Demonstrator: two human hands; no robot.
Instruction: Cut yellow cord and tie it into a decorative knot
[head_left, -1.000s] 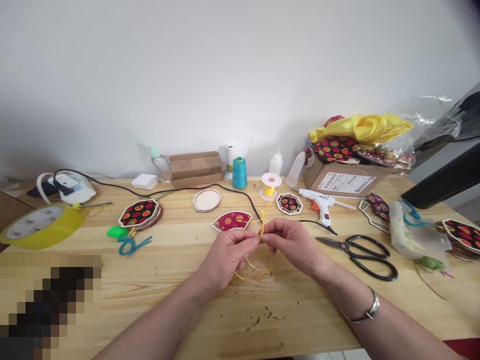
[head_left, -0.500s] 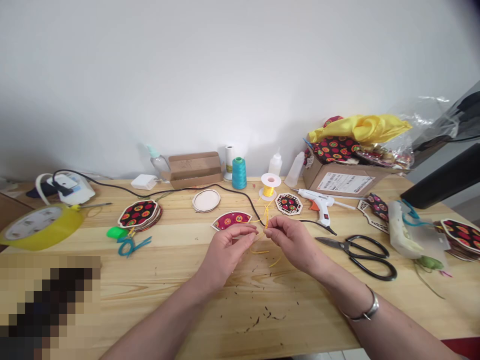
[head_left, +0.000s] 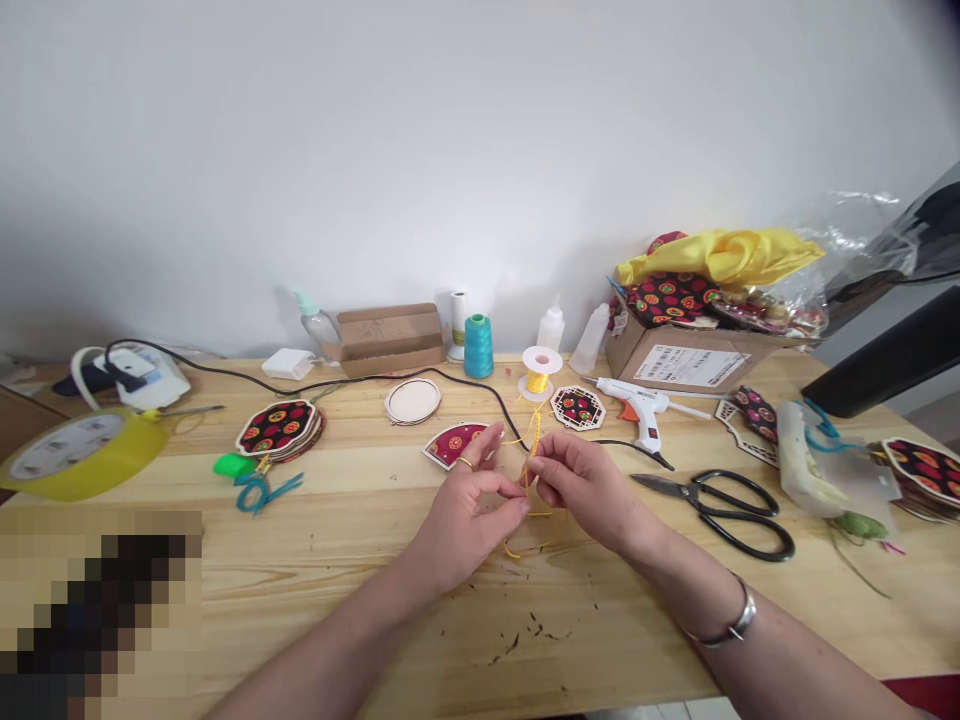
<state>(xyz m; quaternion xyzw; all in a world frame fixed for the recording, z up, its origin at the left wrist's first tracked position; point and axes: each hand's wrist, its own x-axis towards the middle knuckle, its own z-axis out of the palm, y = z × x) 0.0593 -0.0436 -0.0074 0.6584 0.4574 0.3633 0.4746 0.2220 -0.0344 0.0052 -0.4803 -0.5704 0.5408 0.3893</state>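
Note:
My right hand [head_left: 581, 485] pinches a braided yellow cord [head_left: 536, 435] near the middle of the table. Just left of it, my left hand [head_left: 480, 515] has thumb and index finger closed on a loose strand of the same cord, with its other fingers raised. Loose yellow ends hang below both hands. Behind them stands a spool of yellow cord [head_left: 538, 382]. A fan-shaped piece with red patterned fabric [head_left: 456, 445] lies partly behind my left hand. An octagonal fabric piece [head_left: 577, 408] rests beyond my right hand.
Black scissors [head_left: 739, 512] and a white glue gun [head_left: 637, 405] lie to the right. A cardboard box [head_left: 675, 355] holds fabric. Teal thread [head_left: 478, 347] stands at the back. On the left are yellow tape [head_left: 82, 455] and stacked fabric pieces [head_left: 279, 430]. A black cable [head_left: 352, 380] crosses behind.
My left hand has shifted slightly down and right, and its outer fingers have lifted. The braid stands a little more upright, and the loose yellow ends have moved lower.

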